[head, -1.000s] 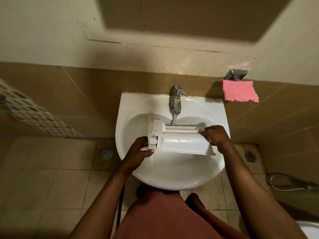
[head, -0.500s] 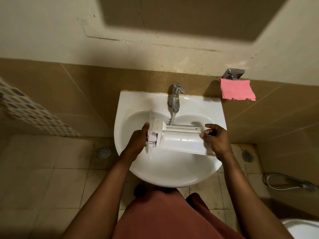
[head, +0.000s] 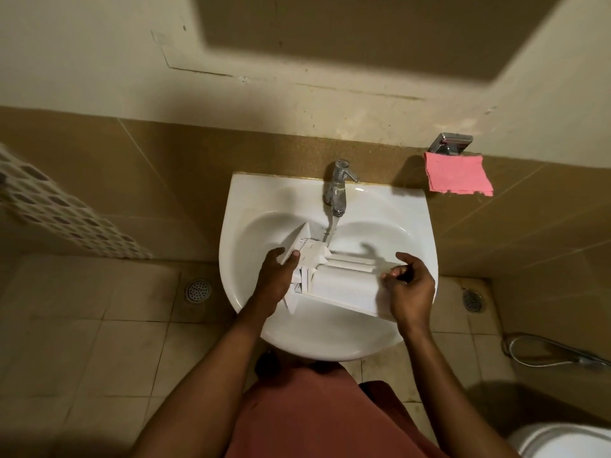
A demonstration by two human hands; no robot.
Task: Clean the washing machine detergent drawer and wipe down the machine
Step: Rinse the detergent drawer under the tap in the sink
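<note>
Head: left hand (head: 274, 279), right hand (head: 411, 289) grip one drawer (head: 344, 282) over sink (head: 330, 345).

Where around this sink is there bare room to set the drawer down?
Bare: the sink rim either side of the tap, and the basin's front curve. Crowded: the basin middle, filled by the drawer, left hand and right hand.

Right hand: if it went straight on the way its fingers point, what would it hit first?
The detergent drawer. The right hand points left across the sink, with its fingertips at the drawer's right end. Whether they touch it is unclear.
</note>
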